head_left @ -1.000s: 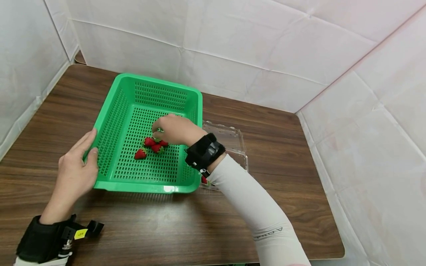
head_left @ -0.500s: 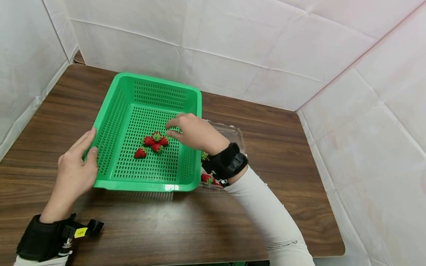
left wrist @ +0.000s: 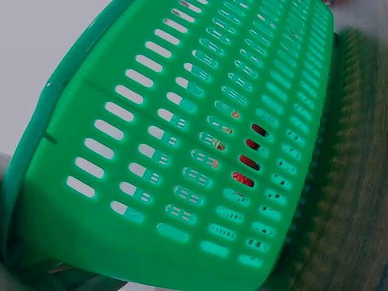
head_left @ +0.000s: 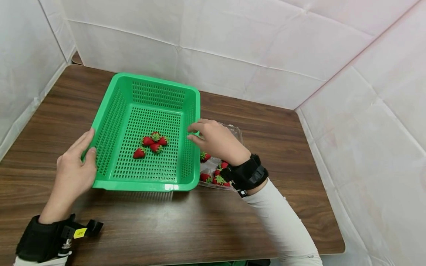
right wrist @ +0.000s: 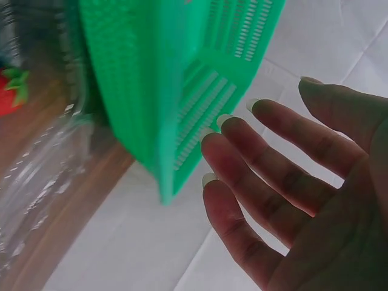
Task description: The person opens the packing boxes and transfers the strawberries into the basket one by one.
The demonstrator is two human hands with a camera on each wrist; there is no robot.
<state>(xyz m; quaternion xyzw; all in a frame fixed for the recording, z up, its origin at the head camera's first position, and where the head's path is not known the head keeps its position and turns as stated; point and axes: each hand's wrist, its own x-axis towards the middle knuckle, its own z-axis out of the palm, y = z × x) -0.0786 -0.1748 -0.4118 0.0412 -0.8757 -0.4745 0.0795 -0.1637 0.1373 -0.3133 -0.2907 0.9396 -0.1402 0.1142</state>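
Observation:
A green plastic basket (head_left: 173, 187) with slotted walls stands on the table, several strawberries (head_left: 155, 148) lying in a loose cluster on its floor. My left hand (head_left: 74, 168) grips the basket's left rim near the front corner; in the left wrist view the basket's slotted wall (left wrist: 182, 151) fills most of the frame. Over the basket's right rim hovers my right hand (head_left: 219, 142), its fingers spread loosely and nothing in them. Below it, a clear plastic box (head_left: 237, 133) holds several more strawberries (head_left: 218, 180), partly hidden by the hand and wrist strap.
The basket and clear box sit side by side on a dark wood-grain table (head_left: 273, 162). White sheeting (head_left: 226, 48) rises as walls behind the table and on both sides.
My right hand has drawn back from the strawberry cluster, moving right to the basket's rim with its fingers loosened. More of the box's strawberries show now. My left hand stays on the basket.

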